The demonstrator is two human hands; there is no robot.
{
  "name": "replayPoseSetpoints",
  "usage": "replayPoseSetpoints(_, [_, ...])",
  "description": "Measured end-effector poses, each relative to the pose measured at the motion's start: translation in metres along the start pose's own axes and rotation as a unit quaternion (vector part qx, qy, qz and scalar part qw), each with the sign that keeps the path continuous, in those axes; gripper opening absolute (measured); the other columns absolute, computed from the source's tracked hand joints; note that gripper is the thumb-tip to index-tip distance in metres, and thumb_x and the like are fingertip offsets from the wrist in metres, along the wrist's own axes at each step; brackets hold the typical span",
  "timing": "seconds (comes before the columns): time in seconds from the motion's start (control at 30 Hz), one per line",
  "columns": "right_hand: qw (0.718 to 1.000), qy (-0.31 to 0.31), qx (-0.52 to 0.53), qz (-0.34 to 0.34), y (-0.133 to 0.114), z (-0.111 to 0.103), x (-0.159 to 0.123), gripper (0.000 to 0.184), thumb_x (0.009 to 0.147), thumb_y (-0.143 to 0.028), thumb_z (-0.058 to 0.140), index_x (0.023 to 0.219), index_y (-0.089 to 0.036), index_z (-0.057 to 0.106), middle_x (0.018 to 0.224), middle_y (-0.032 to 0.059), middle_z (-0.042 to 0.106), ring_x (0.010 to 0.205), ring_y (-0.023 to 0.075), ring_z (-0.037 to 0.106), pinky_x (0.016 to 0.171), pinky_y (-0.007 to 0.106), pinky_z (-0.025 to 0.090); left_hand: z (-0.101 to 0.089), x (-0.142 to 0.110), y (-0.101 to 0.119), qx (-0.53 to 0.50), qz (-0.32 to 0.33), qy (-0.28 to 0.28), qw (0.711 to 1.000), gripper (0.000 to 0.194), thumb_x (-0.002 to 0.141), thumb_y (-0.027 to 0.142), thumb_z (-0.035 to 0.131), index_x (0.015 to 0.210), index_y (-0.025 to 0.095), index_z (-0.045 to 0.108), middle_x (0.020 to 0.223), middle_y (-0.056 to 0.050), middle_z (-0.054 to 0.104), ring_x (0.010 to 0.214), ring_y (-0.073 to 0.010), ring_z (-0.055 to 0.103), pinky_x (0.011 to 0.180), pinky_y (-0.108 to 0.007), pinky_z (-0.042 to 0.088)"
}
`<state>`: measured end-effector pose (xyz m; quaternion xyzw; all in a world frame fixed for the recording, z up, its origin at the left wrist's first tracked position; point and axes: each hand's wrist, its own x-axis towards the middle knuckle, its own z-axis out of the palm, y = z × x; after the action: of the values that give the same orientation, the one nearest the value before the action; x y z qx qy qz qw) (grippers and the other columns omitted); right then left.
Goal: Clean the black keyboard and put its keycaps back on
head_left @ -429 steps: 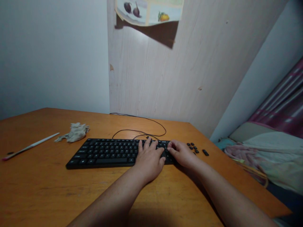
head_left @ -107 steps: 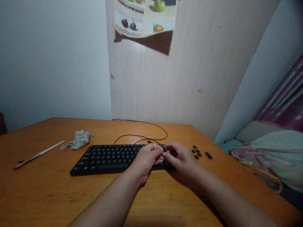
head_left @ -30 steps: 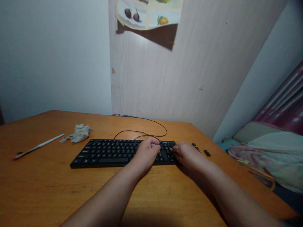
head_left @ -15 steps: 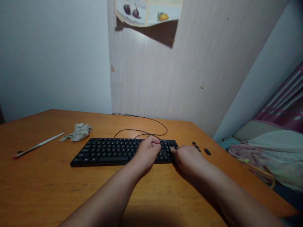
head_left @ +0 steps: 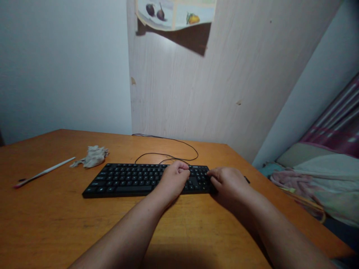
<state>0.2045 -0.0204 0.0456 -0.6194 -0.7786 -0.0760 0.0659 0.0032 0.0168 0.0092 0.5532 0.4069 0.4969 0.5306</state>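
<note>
1. Keyboard [head_left: 131,179], black with pale key legends, lies flat across the wooden table [head_left: 84,224], its right part between and beneath the two hands.
2. Left hand [head_left: 174,182] rests over the right-hand portion of the keys, fingers curled well in, thumb close to the forefinger; whether anything is pinched inside, I cannot tell.
3. Right hand [head_left: 228,182] is at the keyboard's right end, fingers bent, thumb and forefinger a little apart at the number pad's edge (its own back hides the other fingertips, so I cannot tell if they grip anything).
4. Just beyond the right hand, a small black piece [head_left: 246,179] shows on the table, partly covered.
5. Behind the keyboard, a thin black cable [head_left: 165,138] loops over the wood.
6. To the left lie a crumpled greyish cloth [head_left: 95,156], near the keyboard's far corner, and a slim white stick [head_left: 53,168] with a reddish end.
</note>
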Motion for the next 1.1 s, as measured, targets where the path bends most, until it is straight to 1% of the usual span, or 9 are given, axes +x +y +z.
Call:
replayPoseSetpoints(0.2, [0.998, -0.021, 0.042, -0.036, -0.003, 0.006, 0.0, 0.024, 0.084, -0.017, 0.053, 0.081, -0.024, 0.076, 0.081, 0.0064, 0.075, 0.074, 0.0219, 0.066, 0.066, 0.03, 0.039, -0.001, 0.0, -0.001, 0.005, 0.003, 0.001, 1.0, 0.013, 0.073, 0.018, 0.063, 0.086, 0.017, 0.061, 0.074, -0.002, 0.063, 0.064, -0.0141, 0.056, 0.059, -0.025, 0.038])
replayPoseSetpoints(0.5, [0.999, -0.025, 0.022, -0.025, -0.002, 0.005, 0.001, 0.029, 0.086, -0.019, 0.049, 0.093, -0.026, 0.077, 0.09, 0.0061, 0.077, 0.082, 0.024, 0.068, 0.068, 0.031, 0.04, -0.001, -0.001, -0.001, 0.019, 0.001, 0.005, 1.0, 0.015, 0.074, 0.018, 0.062, 0.089, 0.017, 0.062, 0.074, -0.002, 0.063, 0.065, -0.0141, 0.056, 0.061, -0.025, 0.039])
replayPoseSetpoints(0.67, [0.998, -0.021, 0.052, -0.026, 0.004, 0.01, 0.002, 0.028, 0.085, -0.019, 0.052, 0.093, -0.026, 0.078, 0.09, 0.0051, 0.077, 0.081, 0.0224, 0.068, 0.069, 0.029, 0.042, -0.001, -0.001, -0.001, 0.008, 0.0, 0.002, 1.0, 0.015, 0.072, 0.017, 0.062, 0.087, 0.016, 0.061, 0.073, -0.001, 0.062, 0.064, -0.0134, 0.056, 0.059, -0.024, 0.038])
replayPoseSetpoints(0.73, [0.996, 0.018, 0.083, -0.001, 0.014, 0.012, 0.005, 0.029, 0.087, -0.021, 0.051, 0.097, -0.027, 0.077, 0.093, 0.004, 0.077, 0.083, 0.0218, 0.069, 0.071, 0.029, 0.045, -0.001, -0.001, -0.001, 0.001, 0.004, -0.002, 1.0, 0.016, 0.072, 0.016, 0.061, 0.088, 0.017, 0.061, 0.073, -0.001, 0.062, 0.064, -0.0131, 0.056, 0.059, -0.024, 0.038])
replayPoseSetpoints(0.8, [0.989, 0.085, 0.113, 0.04, 0.031, 0.014, 0.008, 0.032, 0.089, -0.024, 0.048, 0.101, -0.026, 0.077, 0.099, 0.0044, 0.077, 0.089, 0.0222, 0.07, 0.077, 0.03, 0.047, -0.002, -0.002, 0.0, -0.002, 0.011, -0.004, 1.0, 0.016, 0.073, 0.018, 0.061, 0.089, 0.017, 0.061, 0.072, 0.0, 0.061, 0.063, -0.0131, 0.056, 0.059, -0.024, 0.038])
replayPoseSetpoints(0.9, [0.964, 0.195, 0.139, 0.116, 0.065, 0.015, 0.013, 0.036, 0.089, -0.029, 0.045, 0.103, -0.023, 0.077, 0.106, 0.0062, 0.076, 0.096, 0.0237, 0.069, 0.082, 0.033, 0.049, -0.003, -0.001, 0.0, 0.001, 0.016, -0.004, 1.0, 0.016, 0.073, 0.019, 0.061, 0.089, 0.017, 0.06, 0.072, 0.0, 0.062, 0.065, -0.0139, 0.058, 0.062, -0.024, 0.041])
replayPoseSetpoints(0.97, [0.941, 0.248, 0.149, 0.174, 0.087, 0.016, 0.015, 0.037, 0.087, -0.033, 0.045, 0.104, -0.022, 0.077, 0.101, 0.0064, 0.077, 0.09, 0.0243, 0.07, 0.077, 0.033, 0.05, -0.004, 0.0, 0.0, 0.006, 0.018, -0.003, 1.0, 0.016, 0.072, 0.019, 0.06, 0.088, 0.017, 0.061, 0.074, -0.001, 0.064, 0.068, -0.0148, 0.06, 0.065, -0.025, 0.042])
replayPoseSetpoints(1.03, [0.922, 0.275, 0.146, 0.229, 0.105, 0.017, 0.016, 0.039, 0.086, -0.035, 0.045, 0.104, -0.022, 0.077, 0.095, 0.0065, 0.077, 0.083, 0.0244, 0.069, 0.069, 0.032, 0.048, -0.004, 0.001, -0.001, 0.01, 0.02, -0.001, 1.0, 0.016, 0.072, 0.02, 0.061, 0.088, 0.017, 0.061, 0.074, -0.002, 0.064, 0.069, -0.0155, 0.06, 0.066, -0.026, 0.043])
replayPoseSetpoints(1.1, [0.912, 0.269, 0.128, 0.281, 0.117, 0.019, 0.016, 0.04, 0.086, -0.036, 0.044, 0.106, -0.022, 0.076, 0.093, 0.0067, 0.076, 0.08, 0.0237, 0.068, 0.065, 0.031, 0.046, -0.005, 0.002, -0.002, 0.014, 0.02, -0.001, 1.0, 0.018, 0.072, 0.022, 0.062, 0.089, 0.017, 0.061, 0.074, -0.001, 0.064, 0.068, -0.0157, 0.06, 0.065, -0.027, 0.043])
